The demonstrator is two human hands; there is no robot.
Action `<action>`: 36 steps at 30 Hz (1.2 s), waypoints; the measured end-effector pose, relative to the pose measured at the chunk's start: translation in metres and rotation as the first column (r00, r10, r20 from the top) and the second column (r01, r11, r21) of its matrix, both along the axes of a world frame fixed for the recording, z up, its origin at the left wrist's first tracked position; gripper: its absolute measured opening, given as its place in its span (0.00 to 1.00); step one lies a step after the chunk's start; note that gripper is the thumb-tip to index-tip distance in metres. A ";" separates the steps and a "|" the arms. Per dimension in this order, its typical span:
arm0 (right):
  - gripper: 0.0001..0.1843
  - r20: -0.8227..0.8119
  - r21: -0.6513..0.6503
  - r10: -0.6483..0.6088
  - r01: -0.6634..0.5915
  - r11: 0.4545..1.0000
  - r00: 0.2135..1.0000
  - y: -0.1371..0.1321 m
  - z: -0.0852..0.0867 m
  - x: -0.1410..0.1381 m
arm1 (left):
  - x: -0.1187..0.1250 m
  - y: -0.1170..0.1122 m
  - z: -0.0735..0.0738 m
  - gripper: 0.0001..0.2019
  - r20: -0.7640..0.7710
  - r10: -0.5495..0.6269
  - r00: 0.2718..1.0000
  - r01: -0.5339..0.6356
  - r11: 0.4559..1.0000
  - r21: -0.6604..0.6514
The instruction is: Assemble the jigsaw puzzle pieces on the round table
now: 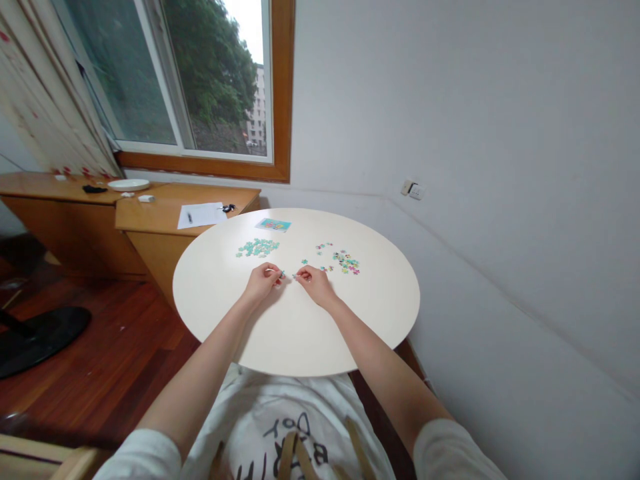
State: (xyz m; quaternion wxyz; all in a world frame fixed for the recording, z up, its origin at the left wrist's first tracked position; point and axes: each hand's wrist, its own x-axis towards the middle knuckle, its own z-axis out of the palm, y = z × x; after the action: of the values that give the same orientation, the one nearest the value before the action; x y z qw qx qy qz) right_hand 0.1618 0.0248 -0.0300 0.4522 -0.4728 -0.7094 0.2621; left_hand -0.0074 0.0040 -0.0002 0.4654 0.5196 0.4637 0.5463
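left hand (265, 280) pinches a small teal jigsaw piece (283, 274), right hand (313, 281) a small jigsaw piece of unclear colour (295, 276), near but apart over the round cream bench (300, 330); the step seems to be pairing them, the next move calling for aligned edges; open surface spreads toward the bench's near rim

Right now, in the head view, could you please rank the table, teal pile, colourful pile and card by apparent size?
1. Table
2. Teal pile
3. Colourful pile and card: too alike to rank surely.
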 end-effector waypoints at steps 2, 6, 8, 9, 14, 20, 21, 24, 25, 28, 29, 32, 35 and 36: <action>0.07 -0.005 0.004 -0.002 0.002 1.000 1.000 0.001 -0.001 0.000 | -0.001 0.001 -0.001 0.19 -0.009 0.010 1.000 -0.010 1.000 0.008; 0.13 0.039 0.003 0.034 -0.034 0.999 0.999 0.002 -0.003 0.000 | -0.003 0.004 -0.005 0.18 -0.009 0.030 1.000 -0.030 0.999 0.023; 0.16 0.089 0.001 0.050 -0.051 0.999 0.995 0.001 -0.004 -0.001 | -0.004 0.006 -0.007 0.18 -0.003 0.052 0.999 -0.052 0.998 0.032; 0.16 0.115 0.005 0.057 -0.058 0.998 0.992 0.001 -0.004 -0.001 | -0.005 0.007 -0.007 0.17 0.000 0.068 0.998 -0.068 0.997 0.035; 0.15 0.192 0.026 0.065 -0.071 0.997 0.979 -0.001 -0.002 -0.001 | -0.007 0.008 -0.007 0.17 0.004 0.105 0.994 -0.105 0.994 0.041; 0.14 0.123 -0.023 0.082 -0.080 0.997 0.989 -0.005 0.003 -0.002 | -0.009 0.007 -0.005 0.17 -0.033 0.084 0.996 -0.083 0.996 0.033; 0.13 0.106 -0.025 0.086 -0.084 0.996 0.991 -0.006 0.003 -0.002 | -0.009 0.007 -0.005 0.16 -0.033 0.085 0.996 -0.084 0.996 0.033; 0.11 0.049 -0.029 0.083 -0.082 0.996 0.995 -0.005 0.003 -0.002 | -0.008 0.007 -0.005 0.14 0.008 0.087 0.996 -0.087 0.996 -0.003; 0.10 0.025 -0.034 0.081 -0.080 0.996 0.996 -0.004 0.002 -0.002 | -0.008 0.007 -0.004 0.13 0.033 0.085 0.996 -0.084 0.996 -0.029; 0.08 -0.042 -0.061 0.081 -0.084 0.995 0.996 -0.001 0.000 -0.002 | -0.008 0.006 -0.003 0.09 0.131 0.067 0.989 -0.050 0.991 -0.128; 0.07 -0.059 -0.069 0.083 -0.087 0.994 0.995 -0.001 -0.001 -0.002 | -0.008 0.006 -0.002 0.07 0.166 0.056 0.985 -0.029 0.987 -0.160; 0.06 -0.120 -0.097 0.080 -0.092 0.991 0.990 0.000 -0.001 -0.002 | -0.009 0.004 0.002 0.06 0.267 0.017 0.964 0.047 0.972 -0.232; 0.05 -0.187 -0.116 0.072 -0.095 0.989 0.980 0.000 -0.001 -0.003 | -0.011 0.002 0.005 0.05 0.340 -0.022 0.940 0.115 0.960 -0.256; 0.05 -0.208 -0.123 0.068 -0.096 0.988 0.976 0.000 -0.001 -0.003 | -0.011 0.001 0.005 0.05 0.355 -0.032 0.934 0.130 0.958 -0.255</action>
State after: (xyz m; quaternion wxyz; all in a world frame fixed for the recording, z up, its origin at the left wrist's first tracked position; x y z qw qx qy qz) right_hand 0.1588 0.0246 -0.0309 0.4785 -0.4429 -0.6596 0.3740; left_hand -0.0183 0.0048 0.0052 0.6296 0.3644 0.4234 0.5400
